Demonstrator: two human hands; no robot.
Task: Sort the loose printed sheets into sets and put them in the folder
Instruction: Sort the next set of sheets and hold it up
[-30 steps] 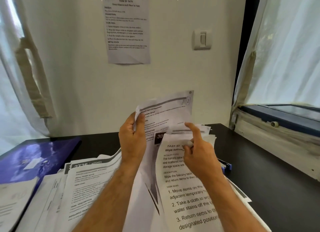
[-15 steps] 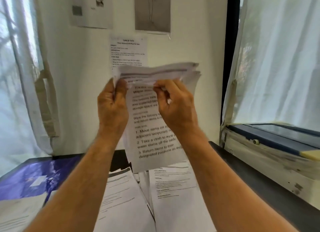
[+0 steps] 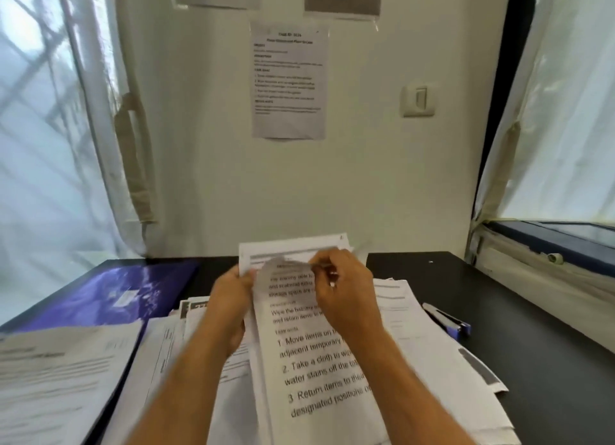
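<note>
In the lower middle of the frame both hands hold a bundle of white printed paper sheets (image 3: 319, 371) up off the black tabletop (image 3: 539, 361). The left hand (image 3: 233, 298) grips the bundle's left edge near the top, thumb on the front and fingers curled behind. The right hand (image 3: 346, 291) pinches the top of the front sheet, which is bent forward there; the fingertips are blurred, so the exact hold is unclear. The front sheet carries large numbered lines of text and runs down to the bottom edge of the frame between the two forearms.

Under and around the bundle, more loose white printed sheets (image 3: 426, 344) lie spread in overlapping heaps across the tabletop, from the lower left to the lower right. At the left, a glossy purple folder (image 3: 109, 295) lies flat on the tabletop, with sheets overlapping its near edge. To the right of the heaps, a blue and silver stapler (image 3: 447, 319) rests on the bare tabletop, just beside the outermost sheets.

On the cream wall (image 3: 366, 178) above, a printed notice (image 3: 289, 81) hangs in the upper middle, and a white light switch (image 3: 418, 100) sits to its right. Sheer white curtains (image 3: 50, 128) fill the left and right sides.
</note>
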